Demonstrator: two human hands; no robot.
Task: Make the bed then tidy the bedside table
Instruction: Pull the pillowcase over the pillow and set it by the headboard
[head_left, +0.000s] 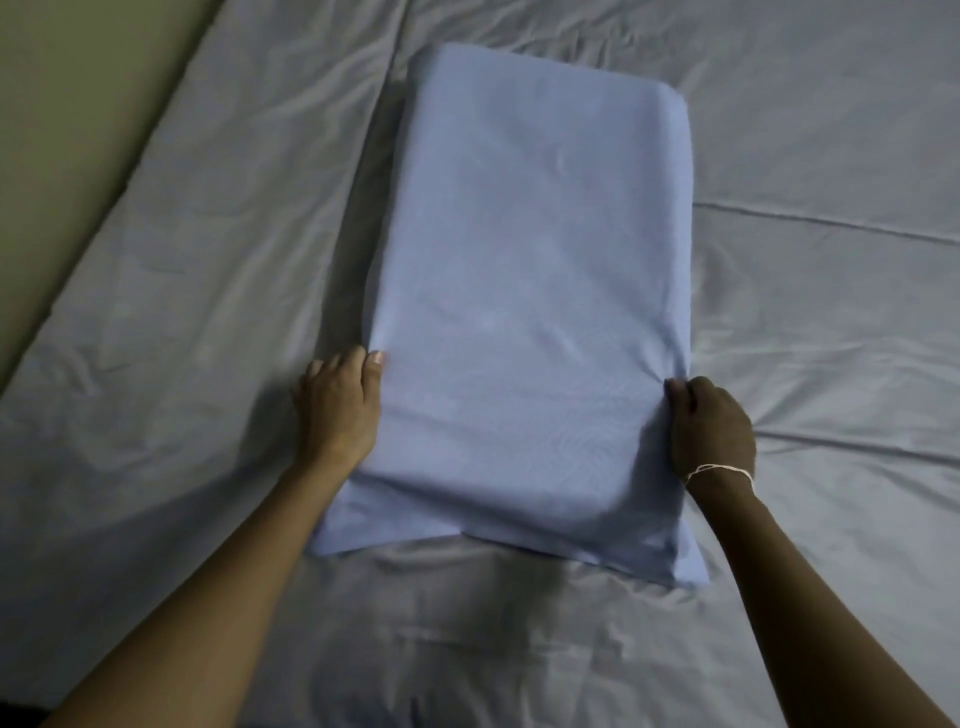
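The pillow (530, 312) is pinched at both near edges by the left hand (340, 410) and right hand (709, 431), so the loose case could be bunched if tugged unevenly.

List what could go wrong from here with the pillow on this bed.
1. The left hand and right hand grip the blue pillow only at its near sides; dragging it may bunch the already creased grey sheet further.
2. The loose pillowcase flap at the near end could fold under or stay untidy.
3. The pillow lies lengthwise away from the person, so it may end up set crooked.
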